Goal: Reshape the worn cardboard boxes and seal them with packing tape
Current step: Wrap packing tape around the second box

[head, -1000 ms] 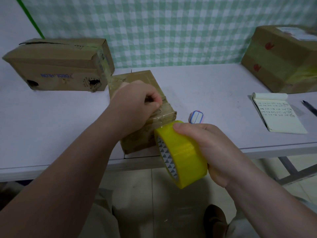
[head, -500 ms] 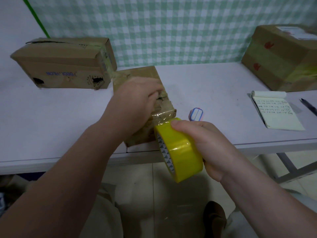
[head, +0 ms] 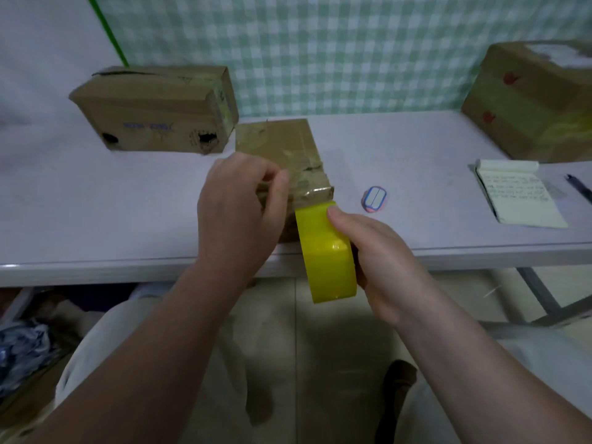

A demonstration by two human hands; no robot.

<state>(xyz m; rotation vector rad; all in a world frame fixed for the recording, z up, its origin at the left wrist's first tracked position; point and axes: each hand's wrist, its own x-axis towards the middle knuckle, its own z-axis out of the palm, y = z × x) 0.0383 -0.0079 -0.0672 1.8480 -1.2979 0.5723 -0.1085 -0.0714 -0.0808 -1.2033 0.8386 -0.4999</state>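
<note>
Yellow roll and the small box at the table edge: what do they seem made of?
The yellow roll: plastic packing tape, glossy, judging by the highlight on its face. The small box: matte brown cardboard, creased and torn; its near end looks wrapped in shiny clear tape.

The yellow packing tape roll (head: 323, 251) in the right hand (head: 381, 261) has turned edge-on, hiding its patterned core. The left hand (head: 238, 213) has shifted from the small brown cardboard box (head: 282, 145) top to its near-left corner.
</note>
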